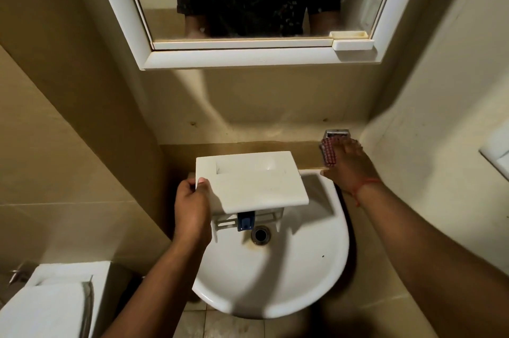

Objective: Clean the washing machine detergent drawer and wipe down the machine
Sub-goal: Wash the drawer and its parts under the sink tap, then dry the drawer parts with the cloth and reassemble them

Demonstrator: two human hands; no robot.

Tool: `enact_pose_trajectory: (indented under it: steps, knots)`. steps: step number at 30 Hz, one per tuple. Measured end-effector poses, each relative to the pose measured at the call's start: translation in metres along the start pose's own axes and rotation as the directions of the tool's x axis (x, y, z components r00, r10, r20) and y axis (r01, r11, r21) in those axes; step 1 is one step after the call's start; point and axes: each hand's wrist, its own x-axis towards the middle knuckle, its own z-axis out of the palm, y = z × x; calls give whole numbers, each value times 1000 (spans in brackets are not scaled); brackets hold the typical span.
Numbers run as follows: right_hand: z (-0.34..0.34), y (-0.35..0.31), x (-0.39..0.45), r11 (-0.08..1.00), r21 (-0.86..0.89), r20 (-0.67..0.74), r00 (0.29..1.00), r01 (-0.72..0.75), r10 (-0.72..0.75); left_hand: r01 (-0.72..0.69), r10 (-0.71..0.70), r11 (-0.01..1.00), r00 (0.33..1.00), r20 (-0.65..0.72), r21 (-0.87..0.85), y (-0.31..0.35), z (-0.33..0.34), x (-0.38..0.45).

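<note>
Drawer (252, 182) held over the back of the sink (275, 277), front panel up, body hanging toward the drain (260, 234). Long axis runs left–right. Left hand (192, 205) grips its left end, fingers curled round the panel edge. Right hand (348, 165) is well apart, at the sink's back right corner, fingers laid over a checked cloth (329, 153) beside the chrome tap (336, 133); whether it grips the cloth or the tap, cannot tell. Judgement: rinse comes next, tap lies right of the drawer, right hand nearer. No readable writing or brand.
</note>
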Motion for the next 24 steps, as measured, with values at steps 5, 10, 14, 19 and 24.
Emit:
enact_pose_trajectory:
  steps: [5,10,14,19,24]
  knots:
    - [18,8,5,983,-173,-60,996,55,-66,2,-2,1000,1000,-9,-12,-4,-4,-5]
    - [3,11,-6,974,-156,-66,982,165,-177,13,-13,999,1000,-11,-41,-3,-5,-8]
    - [-16,15,-20,966,-96,-11,970,239,-242,6,-6,999,1000,2,-50,-1,-7,-8]
    - [-35,0,-29,976,209,-230,967,-59,107,4,0,997,999,47,-73,6,-8,-8]
    - [-45,-40,-56,460,849,-135,733,-261,666,8,1,996,993,115,-84,17,-16,-5]
